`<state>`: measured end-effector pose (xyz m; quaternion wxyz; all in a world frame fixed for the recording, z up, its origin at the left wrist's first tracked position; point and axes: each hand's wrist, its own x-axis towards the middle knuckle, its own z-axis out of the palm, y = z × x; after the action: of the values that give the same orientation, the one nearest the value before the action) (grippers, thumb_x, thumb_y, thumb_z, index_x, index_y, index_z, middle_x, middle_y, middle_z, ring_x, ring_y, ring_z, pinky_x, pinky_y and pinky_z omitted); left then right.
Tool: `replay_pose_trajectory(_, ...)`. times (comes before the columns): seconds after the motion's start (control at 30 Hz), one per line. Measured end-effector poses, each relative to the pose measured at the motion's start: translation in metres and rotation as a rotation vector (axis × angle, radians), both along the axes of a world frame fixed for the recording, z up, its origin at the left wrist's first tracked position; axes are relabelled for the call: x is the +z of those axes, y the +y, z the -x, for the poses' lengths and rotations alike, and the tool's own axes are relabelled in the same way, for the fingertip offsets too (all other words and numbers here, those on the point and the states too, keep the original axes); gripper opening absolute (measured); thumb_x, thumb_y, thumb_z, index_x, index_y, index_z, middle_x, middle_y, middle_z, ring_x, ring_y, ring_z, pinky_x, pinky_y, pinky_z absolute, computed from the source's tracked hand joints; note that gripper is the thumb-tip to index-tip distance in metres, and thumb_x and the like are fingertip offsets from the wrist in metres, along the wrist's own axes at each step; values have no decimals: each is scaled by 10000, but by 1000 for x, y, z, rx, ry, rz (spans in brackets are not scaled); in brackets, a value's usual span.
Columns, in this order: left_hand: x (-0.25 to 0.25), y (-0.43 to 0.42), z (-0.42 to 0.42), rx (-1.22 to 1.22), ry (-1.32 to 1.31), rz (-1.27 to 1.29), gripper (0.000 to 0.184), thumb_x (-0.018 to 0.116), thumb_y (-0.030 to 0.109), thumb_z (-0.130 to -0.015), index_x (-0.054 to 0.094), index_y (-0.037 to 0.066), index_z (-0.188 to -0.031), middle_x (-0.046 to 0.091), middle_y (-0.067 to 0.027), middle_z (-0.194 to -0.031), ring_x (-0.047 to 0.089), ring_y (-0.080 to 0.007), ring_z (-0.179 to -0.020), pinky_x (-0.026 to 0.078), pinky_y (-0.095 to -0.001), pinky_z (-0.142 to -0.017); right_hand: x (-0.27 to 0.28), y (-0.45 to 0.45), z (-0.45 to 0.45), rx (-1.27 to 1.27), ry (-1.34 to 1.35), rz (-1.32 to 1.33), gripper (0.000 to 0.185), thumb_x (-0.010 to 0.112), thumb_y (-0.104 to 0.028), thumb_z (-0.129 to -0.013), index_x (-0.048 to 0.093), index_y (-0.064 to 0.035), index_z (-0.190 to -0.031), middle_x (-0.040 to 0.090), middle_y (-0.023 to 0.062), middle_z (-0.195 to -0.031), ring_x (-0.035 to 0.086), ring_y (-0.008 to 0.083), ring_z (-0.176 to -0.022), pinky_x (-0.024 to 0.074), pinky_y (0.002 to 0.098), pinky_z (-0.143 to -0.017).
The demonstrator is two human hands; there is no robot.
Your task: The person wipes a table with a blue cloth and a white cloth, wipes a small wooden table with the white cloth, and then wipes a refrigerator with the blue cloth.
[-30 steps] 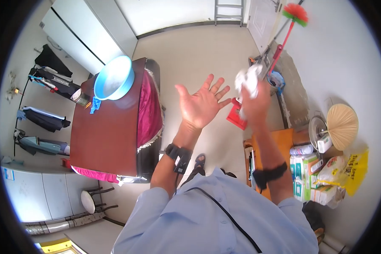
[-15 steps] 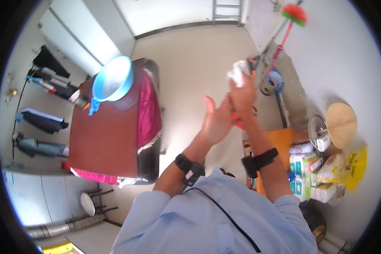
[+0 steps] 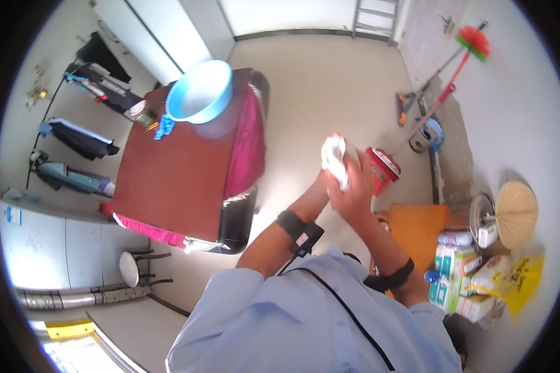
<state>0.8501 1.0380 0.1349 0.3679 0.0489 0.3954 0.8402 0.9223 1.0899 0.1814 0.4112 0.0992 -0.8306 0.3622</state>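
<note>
Head view: right hand [image 3: 353, 186] curled closed on crumpled white wad [image 3: 336, 158]. Hands apart a second ago; now wad sits over left hand [image 3: 325, 179], so work seems to centre there. Left mostly hidden, can't tell its grip. Table [image 3: 168, 180] well left of grip.

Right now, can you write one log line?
right hand: gripping white wad | left hand: mostly hidden | basin: on table

The wad [image 3: 335, 163] you hold looks matt, cloth or paper; the basin [image 3: 222, 102] is smooth plastic, the tabletop [image 3: 174, 180] glossy.
</note>
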Motion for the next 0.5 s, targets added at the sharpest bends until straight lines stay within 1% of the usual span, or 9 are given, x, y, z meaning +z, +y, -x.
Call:
replay_pose_trajectory(0.07,-18,9,-10,-20,352,233,1043,452,715,-845,101,64,-1580,226,-175,-1611,346,-386,-1402,285,-504,-1153,1,20,16,-97,-129,55,446,746,-144,-786,632,-18,-1198,608,176,-1066,645,379,-907,539,402,-760)
replay_pose_trajectory(0.17,-43,10,-12,-4,877,646,951,524,587,-882,146,47,-1567,268,-192,-1586,391,-383,-1359,329,-483,-1128,2,36,22,-73,-326,59,431,744,-160,-792,639,-40,-1193,607,162,-1052,645,364,-895,534,408,-740)
replay_pose_trajectory(0.2,-50,7,-8,19,1001,764,922,548,544,-894,161,41,-1563,282,-197,-1577,406,-382,-1344,344,-476,-1120,1,37,16,-60,-337,23,434,734,-166,-806,628,-25,-1202,601,179,-1065,639,377,-908,531,415,-752)
replay_pose_trajectory(0.27,-57,-3,2,126,1141,977,867,596,458,-918,191,30,-1554,310,-208,-1561,436,-380,-1315,373,-462,-1103,-5,37,-9,-8,-349,-50,442,713,-177,-834,608,5,-1222,590,213,-1091,627,401,-935,525,428,-777)
replay_pose_trajectory(0.33,-59,-15,1,333,1157,1209,733,583,335,-938,271,21,-1523,349,-215,-1529,484,-345,-1249,398,-440,-1075,-15,28,-29,15,-322,-39,420,730,-169,-802,633,-34,-1189,599,179,-1040,637,376,-895,536,431,-740)
replay_pose_trajectory(0.37,-68,-19,4,230,1124,1326,717,557,384,-954,282,46,-1524,358,-178,-1538,472,-324,-1276,374,-420,-1101,-20,22,-33,27,-308,-26,412,738,-165,-787,646,-54,-1172,604,162,-1015,642,363,-875,541,432,-721)
replay_pose_trajectory(0.43,-125,-5,3,217,1210,1279,700,506,464,-977,293,92,-1530,379,-117,-1547,448,-299,-1326,334,-389,-1139,-21,12,-37,76,-312,-63,427,741,-164,-768,647,-63,-1173,609,158,-1003,645,362,-875,544,438,-720)
replay_pose_trajectory(0.47,-126,-1,-10,167,1276,1274,672,502,427,-972,312,91,-1523,379,-123,-1547,417,-308,-1349,300,-434,-1142,-21,12,-37,92,-314,-85,435,742,-164,-759,647,-68,-1173,611,156,-997,646,361,-875,546,442,-719)
replay_pose_trajectory(0.5,-117,2,-27,117,1368,1266,645,498,390,-968,331,91,-1515,379,-130,-1547,386,-316,-1372,267,-478,-1144,-32,16,-23,-13,-171,-176,409,740,-178,-741,656,-85,-1131,612,152,-975,643,363,-854,544,454,-705)
